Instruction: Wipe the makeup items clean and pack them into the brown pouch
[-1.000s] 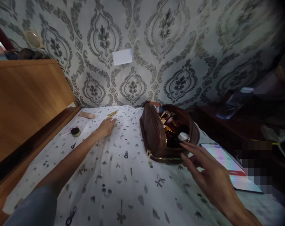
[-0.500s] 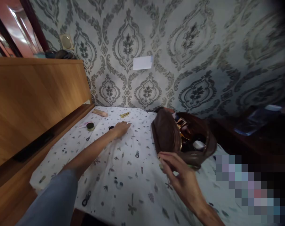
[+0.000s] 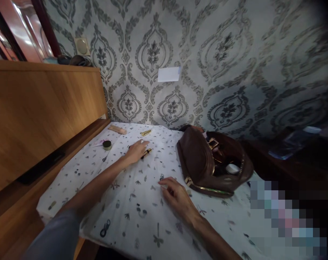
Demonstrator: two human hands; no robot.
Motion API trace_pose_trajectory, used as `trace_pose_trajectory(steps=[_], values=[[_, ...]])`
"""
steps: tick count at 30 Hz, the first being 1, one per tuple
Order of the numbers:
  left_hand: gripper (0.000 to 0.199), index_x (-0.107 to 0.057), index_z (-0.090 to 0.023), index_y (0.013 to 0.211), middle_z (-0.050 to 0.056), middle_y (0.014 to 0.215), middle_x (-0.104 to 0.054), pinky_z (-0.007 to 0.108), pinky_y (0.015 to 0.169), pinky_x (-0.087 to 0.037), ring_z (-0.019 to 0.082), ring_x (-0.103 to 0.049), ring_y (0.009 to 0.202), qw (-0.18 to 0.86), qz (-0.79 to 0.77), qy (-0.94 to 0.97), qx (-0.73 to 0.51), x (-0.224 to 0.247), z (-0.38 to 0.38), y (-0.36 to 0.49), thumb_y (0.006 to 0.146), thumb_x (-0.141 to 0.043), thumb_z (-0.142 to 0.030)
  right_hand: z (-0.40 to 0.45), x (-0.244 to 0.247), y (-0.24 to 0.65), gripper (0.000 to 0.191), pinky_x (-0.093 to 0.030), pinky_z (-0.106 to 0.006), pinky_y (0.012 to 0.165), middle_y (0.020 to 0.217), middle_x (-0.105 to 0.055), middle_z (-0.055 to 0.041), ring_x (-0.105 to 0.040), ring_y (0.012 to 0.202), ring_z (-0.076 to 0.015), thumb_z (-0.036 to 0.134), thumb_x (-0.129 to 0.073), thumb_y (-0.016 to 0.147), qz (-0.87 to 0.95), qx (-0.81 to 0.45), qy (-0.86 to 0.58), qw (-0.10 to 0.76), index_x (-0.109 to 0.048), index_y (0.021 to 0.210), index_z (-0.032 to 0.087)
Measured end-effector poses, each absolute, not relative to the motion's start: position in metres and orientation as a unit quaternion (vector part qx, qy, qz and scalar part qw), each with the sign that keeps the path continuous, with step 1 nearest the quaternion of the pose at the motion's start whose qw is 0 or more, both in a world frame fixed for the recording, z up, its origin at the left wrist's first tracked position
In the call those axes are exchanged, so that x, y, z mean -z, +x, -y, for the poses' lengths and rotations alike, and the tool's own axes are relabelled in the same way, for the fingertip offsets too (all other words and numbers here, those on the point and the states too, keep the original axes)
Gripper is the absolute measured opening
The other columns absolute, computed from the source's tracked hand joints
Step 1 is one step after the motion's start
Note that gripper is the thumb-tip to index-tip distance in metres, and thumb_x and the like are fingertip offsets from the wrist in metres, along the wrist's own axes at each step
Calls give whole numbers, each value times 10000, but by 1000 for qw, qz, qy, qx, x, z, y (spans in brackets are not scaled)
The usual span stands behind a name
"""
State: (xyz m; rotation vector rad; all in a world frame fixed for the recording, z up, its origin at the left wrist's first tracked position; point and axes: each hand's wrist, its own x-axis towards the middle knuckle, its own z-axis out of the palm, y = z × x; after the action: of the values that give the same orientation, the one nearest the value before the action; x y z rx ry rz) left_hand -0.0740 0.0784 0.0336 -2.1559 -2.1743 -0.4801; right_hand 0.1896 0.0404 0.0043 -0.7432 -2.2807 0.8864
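Note:
My left hand (image 3: pixel 136 151) lies low over the patterned cloth (image 3: pixel 131 213), its fingers stretched out and open. Right beside it rests a small black-and-gold tube, like a lipstick (image 3: pixel 147 154). A dark item at the hand's far side is mostly hidden by it. In the middle of the cloth, my right hand (image 3: pixel 178 198) is open with loosely bent fingers and nothing visible in them. Just beyond that hand stands a brown leather bag (image 3: pixel 195 155), unzipped, with a white-topped item (image 3: pixel 232 168) and gold-coloured things inside.
Toward the wall lie a gold tube (image 3: pixel 145 133), a beige tube (image 3: pixel 117 129) and a round dark-lidded jar (image 3: pixel 106 145). A wooden panel (image 3: pixel 50 104) borders the left side. A clear plastic bottle (image 3: pixel 291 144) lies at the right.
My right hand has come off the bag's front corner and moved left over the cloth. My left hand has shifted slightly, and the black-and-gold tube now shows beside it.

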Motion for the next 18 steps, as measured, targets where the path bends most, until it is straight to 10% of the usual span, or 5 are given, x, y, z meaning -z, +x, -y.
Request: trace_pose_trajectory(steps=[18], values=[[438, -567, -133, 1303, 183, 1247, -578, 446, 992, -455, 333, -530, 1176, 106, 851, -500, 118, -30, -8, -194, 916, -430, -284, -37, 12, 194, 243, -496, -288, 608, 823, -660, -59, -598, 640, -148, 264, -493, 899, 793, -421, -318, 303, -710, 914, 155]])
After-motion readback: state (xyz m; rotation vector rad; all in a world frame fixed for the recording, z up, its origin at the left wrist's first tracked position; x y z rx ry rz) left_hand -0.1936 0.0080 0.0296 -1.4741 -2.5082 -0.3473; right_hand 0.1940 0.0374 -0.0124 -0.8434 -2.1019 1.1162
